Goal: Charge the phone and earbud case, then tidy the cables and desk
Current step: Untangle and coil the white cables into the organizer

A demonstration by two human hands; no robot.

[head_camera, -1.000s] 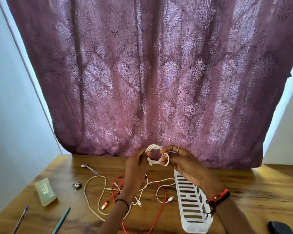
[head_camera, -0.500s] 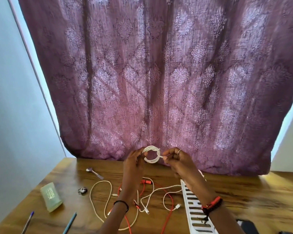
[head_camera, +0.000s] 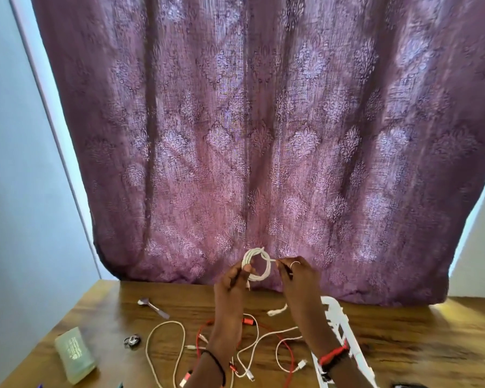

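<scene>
Left hand (head_camera: 231, 279), right hand (head_camera: 296, 277) pinching one coil (head_camera: 268, 268)

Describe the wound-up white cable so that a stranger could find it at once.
Look at the purple curtain behind the wooden desk; before its lower edge, two hands are raised. The left hand grips and the right hand pinches the coiled white cable between them. Unlike the loose white cables and red cable on the desk, it is a tight ring in the air.

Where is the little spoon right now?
In the head view the spoon lies on the wooden desk, far back on the left, near the curtain hem, beyond the loose white cable and left of the left hand.
</scene>
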